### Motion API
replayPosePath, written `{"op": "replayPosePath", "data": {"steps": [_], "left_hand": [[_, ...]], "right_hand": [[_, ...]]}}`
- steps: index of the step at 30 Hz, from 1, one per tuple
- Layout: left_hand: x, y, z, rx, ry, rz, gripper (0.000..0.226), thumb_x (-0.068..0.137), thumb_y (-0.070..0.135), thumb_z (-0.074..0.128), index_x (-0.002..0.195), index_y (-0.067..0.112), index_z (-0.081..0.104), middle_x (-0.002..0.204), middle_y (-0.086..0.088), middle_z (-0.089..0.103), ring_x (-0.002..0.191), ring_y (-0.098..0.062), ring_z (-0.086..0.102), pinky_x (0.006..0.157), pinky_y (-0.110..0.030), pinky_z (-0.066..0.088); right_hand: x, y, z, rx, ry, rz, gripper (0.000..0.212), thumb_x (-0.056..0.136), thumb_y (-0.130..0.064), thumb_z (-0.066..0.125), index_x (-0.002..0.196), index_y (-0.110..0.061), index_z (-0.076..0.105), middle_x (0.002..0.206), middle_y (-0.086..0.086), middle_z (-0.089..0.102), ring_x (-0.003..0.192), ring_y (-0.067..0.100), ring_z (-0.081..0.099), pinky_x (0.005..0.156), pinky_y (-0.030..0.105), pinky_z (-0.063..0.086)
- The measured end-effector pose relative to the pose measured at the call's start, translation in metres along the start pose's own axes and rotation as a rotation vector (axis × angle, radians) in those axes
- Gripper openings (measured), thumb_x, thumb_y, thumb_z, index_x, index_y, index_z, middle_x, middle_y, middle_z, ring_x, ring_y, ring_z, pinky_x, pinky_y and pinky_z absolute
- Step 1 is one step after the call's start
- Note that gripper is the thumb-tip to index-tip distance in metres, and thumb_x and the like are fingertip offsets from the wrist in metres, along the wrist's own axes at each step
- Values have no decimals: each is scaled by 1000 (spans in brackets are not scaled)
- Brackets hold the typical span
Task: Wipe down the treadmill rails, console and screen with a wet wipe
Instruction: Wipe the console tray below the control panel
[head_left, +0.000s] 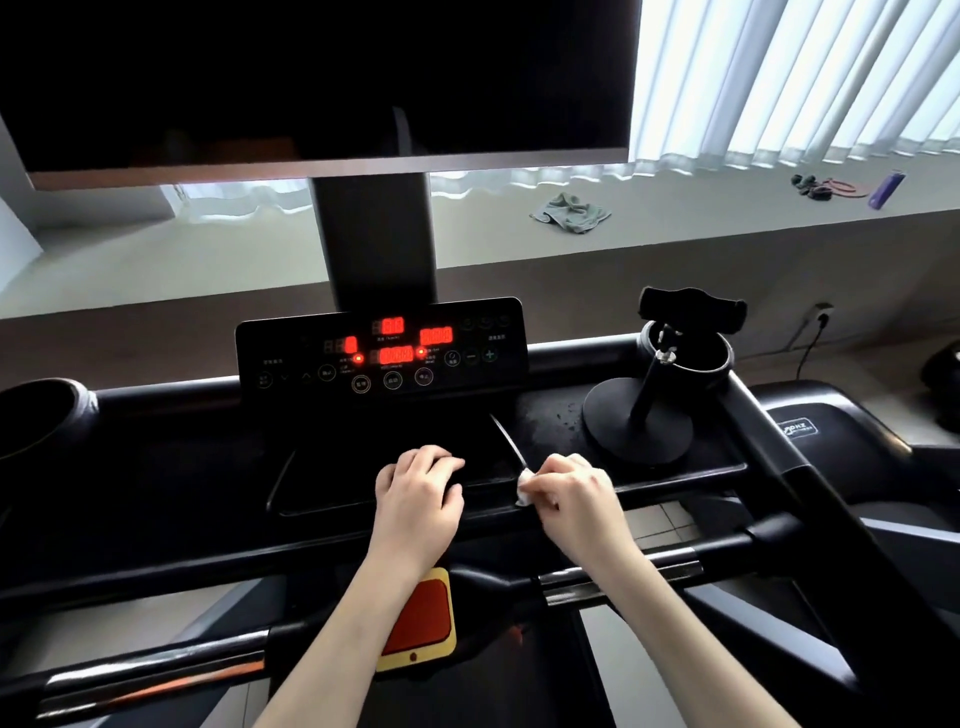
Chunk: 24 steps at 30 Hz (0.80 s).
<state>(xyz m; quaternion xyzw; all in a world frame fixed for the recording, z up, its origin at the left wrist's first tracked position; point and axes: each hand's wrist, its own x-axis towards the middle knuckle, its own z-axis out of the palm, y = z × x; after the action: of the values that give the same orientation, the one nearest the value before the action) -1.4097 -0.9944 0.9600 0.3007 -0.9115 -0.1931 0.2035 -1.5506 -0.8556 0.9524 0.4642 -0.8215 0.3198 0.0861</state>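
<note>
The black treadmill console (208, 467) fills the middle of the view, with a lit red control panel (382, 348) at its back. A large dark screen (322, 78) stands above on a grey post. My right hand (571, 488) pinches a small white wet wipe (524, 488) against the front edge of the console tray. Fingers curled, my left hand (421, 483) rests on the tray's central recess beside it. Black handrails (649, 571) with silver grips run across below my forearms.
A black phone holder (639, 421) on a round base stands on the console's right side, by a cup holder (691, 353). A red and yellow safety key pad (421, 618) sits below. On the window ledge lie a grey cloth (571, 213) and a purple bottle (885, 189).
</note>
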Motion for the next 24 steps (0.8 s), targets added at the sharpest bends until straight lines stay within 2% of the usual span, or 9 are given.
{"op": "replayPosePath", "data": {"steps": [3,5,7,11,15,17,19,22,24], "left_hand": [[2,-1,6,-23,33,-15,23,90,17,63,111,22,71,114,15,58,118,-11,47,102,-28,19],[1,-3,7,-31,42,-16,22,90,17,63,110,23,71,113,17,58,117,-8,46,102,-29,19],[1,-2,8,-41,45,-24,22,91,17,62,111,23,71,114,17,58,118,-6,44,103,-28,18],[2,-2,8,-49,51,-29,23,91,13,61,110,23,72,113,17,58,118,-7,45,103,-26,17],[1,-3,9,-39,62,-28,24,91,12,61,110,22,72,113,17,58,117,-7,45,102,-26,18],[2,-2,11,-34,74,-26,23,91,13,61,109,23,72,112,17,58,116,-8,45,102,-27,19],[2,-3,13,-26,75,-24,23,90,14,60,108,23,72,111,16,59,115,-9,46,101,-29,21],[0,-4,14,-1,84,-23,24,87,10,65,107,21,72,111,13,60,114,-13,50,102,-36,28],[0,-2,15,19,104,-11,24,85,9,67,105,20,72,110,12,61,111,-15,53,100,-38,31]], "right_hand": [[6,2,-2,-11,8,33,17,70,-16,73,61,-31,72,63,-11,55,57,17,55,58,28,41],[7,-4,2,8,-35,-31,21,68,-8,77,62,-28,72,66,-10,54,58,17,53,57,26,36],[4,-2,5,39,-88,-138,23,69,-5,78,68,-28,74,70,-11,56,62,17,54,57,27,37],[11,4,0,-13,-62,-151,18,74,-18,75,66,-34,74,69,-12,58,63,16,58,58,33,45],[2,-10,8,11,-81,-143,21,71,-9,79,69,-30,75,75,-11,58,67,18,57,60,28,34],[2,-8,6,29,-97,-182,18,74,-14,74,69,-32,75,75,-12,59,68,16,58,60,29,35],[10,-3,3,-2,-69,-145,19,72,-16,76,65,-35,74,71,-13,60,65,15,60,59,29,37],[8,1,2,-14,-3,16,26,68,-8,83,63,-31,72,66,-11,60,61,15,59,60,31,45],[-1,4,0,4,8,41,27,69,-5,82,63,-29,71,67,-12,64,63,13,61,62,35,51]]}}
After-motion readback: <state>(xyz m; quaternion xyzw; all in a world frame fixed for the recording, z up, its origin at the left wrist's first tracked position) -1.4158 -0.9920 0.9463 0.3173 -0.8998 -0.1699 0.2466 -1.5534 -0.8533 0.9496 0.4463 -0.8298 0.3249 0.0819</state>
